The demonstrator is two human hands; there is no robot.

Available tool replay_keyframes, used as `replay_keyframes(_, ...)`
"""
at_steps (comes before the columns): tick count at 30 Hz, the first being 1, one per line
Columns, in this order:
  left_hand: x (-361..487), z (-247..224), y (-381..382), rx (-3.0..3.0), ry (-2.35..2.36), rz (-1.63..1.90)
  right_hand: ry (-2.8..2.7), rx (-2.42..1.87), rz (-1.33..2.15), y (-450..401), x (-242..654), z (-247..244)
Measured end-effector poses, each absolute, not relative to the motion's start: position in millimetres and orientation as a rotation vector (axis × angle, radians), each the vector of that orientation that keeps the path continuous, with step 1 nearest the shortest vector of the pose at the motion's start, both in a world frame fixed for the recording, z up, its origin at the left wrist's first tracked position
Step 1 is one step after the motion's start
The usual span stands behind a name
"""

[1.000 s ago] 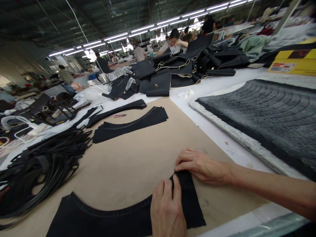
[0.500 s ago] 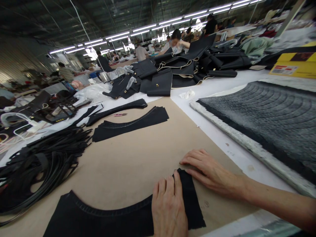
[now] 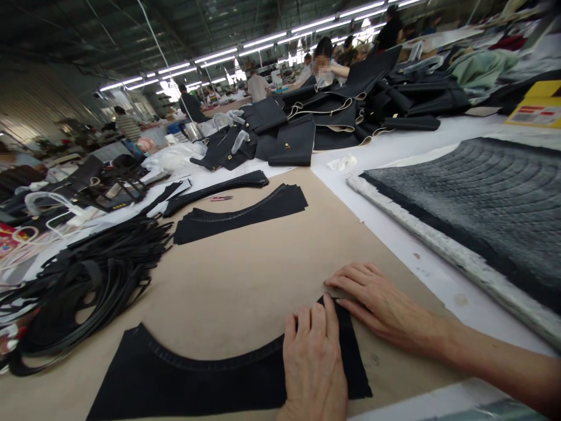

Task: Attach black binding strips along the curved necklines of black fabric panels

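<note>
Item: black panel (image 3: 205, 389), one, with a concave upper edge. Lies on the tan board (image 3: 245, 275) at the near side, lower middle of view.

Condition: a row of pale tick marks follows the curve from its left end to the left hand (image 3: 315, 354). That stretch looks finished, in judgement; the right-hand corner, where both hands meet, seems the part left to settle.

Left hand: on the panel, palm down, fingers close together, tips at the upper edge. Thumb unseen; whether it pinches anything cannot be told.

Right hand: (image 3: 377, 304) spread loosely, thumb at the panel's right corner, fingertips on the board beyond; no grip apparent.

Beyond: black pieces (image 3: 272, 207) of similar curve, stepped ends suggesting several layers, also marked along the curve; whether finished or waiting is unclear. Just behind, small pink snips (image 3: 221, 198), beside narrow black strips (image 3: 219, 190). Left: a heap of black straps (image 3: 100, 286). Right: a quilted grey sheet (image 3: 491, 193), cut by the frame.

Not legible: the edge beneath the left hand; the panel's lower left corner, cropped; the panel's underside; the pencil marks (image 3: 374, 360) near its right edge.
</note>
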State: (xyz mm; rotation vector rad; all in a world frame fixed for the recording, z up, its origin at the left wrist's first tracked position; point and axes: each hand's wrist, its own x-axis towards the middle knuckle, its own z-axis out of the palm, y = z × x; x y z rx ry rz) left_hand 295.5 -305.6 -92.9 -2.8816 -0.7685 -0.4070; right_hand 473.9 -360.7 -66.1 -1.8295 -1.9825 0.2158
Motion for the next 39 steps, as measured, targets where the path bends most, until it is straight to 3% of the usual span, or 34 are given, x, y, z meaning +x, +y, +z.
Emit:
replay_keyframes(6,287,-74,-295,-3.083,-0.879,-0.51,-1.862,-1.794,0.33,-362,480,-71)
replay_keyframes(12,249,-84,-288,-3.109,-0.969,-1.085,-1.899,-1.68,0.308,-368,462,-62)
replay_keyframes(22,241,-100,-301,-3.011,-0.805,-0.756,-2.193,-1.651,0.233,-362,439,-71)
replay_keyframes(29,245,-105,-302,-3.015,-1.0,-0.966,-2.193,-1.76,0.239,-359,432,-71)
replay_keyframes(39,246,-106,-303,-2.994,-0.961,-0.852,-2.272,-1.747,0.097,-364,432,-71)
